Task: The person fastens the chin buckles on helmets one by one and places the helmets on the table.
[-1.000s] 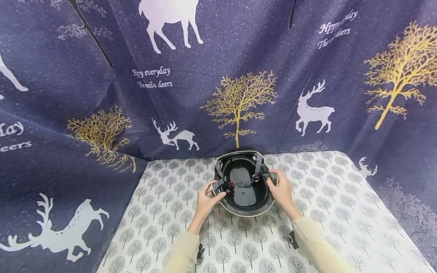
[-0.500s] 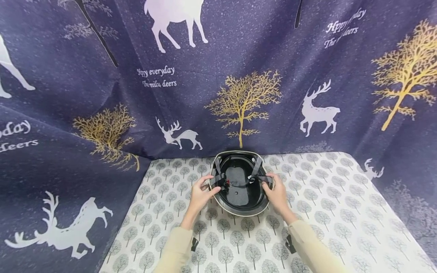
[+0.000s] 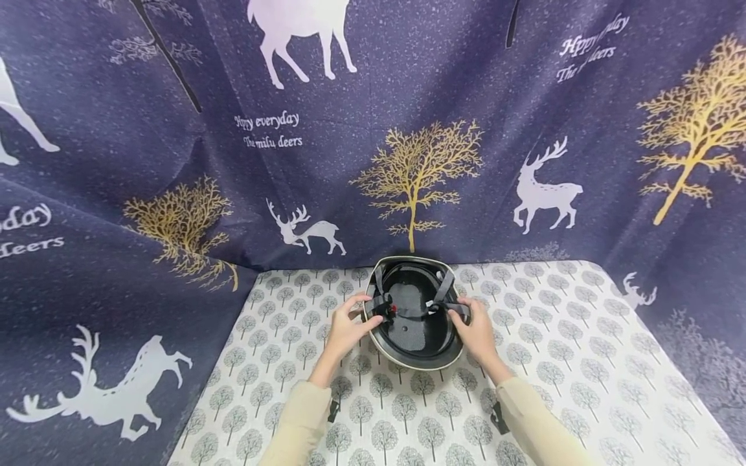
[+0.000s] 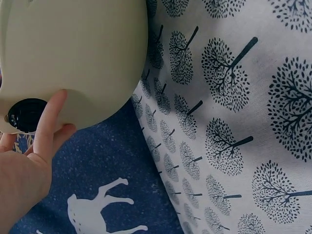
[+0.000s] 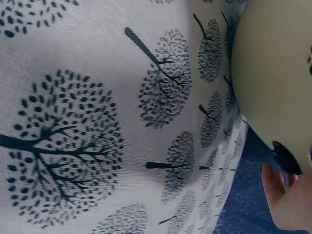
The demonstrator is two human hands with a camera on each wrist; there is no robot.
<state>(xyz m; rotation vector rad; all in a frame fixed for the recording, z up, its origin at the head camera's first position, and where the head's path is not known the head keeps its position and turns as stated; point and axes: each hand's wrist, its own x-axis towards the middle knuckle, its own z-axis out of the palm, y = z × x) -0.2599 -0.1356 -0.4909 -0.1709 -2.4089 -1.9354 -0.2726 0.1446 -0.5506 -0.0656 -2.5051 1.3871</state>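
An upside-down helmet (image 3: 416, 359) shows its black inside in the head view, with grey chin straps (image 3: 445, 285) and a small red piece at the left strap. My left hand (image 3: 345, 330) grips its left rim, thumb at the inner edge. On the opposite rim my right hand (image 3: 476, 329) holds on, thumb inside. The left wrist view shows the smooth cream shell (image 4: 78, 53), with fingers (image 4: 48, 122) spread beside a black oval fitting (image 4: 27, 114). A similar black fitting (image 5: 286, 157) lies by my right fingertips. Whether the helmet touches the table is unclear.
The table (image 3: 559, 401) wears a white cloth with a grey tree print. Behind and to the left hangs a dark blue curtain (image 3: 326, 175) with deer and yellow trees, close to the helmet's far edge.
Both hands have shifted the helmet a little left, then slightly back right, against the curtain's tree. The head view has also moved slightly. Both grips stay on the rim.
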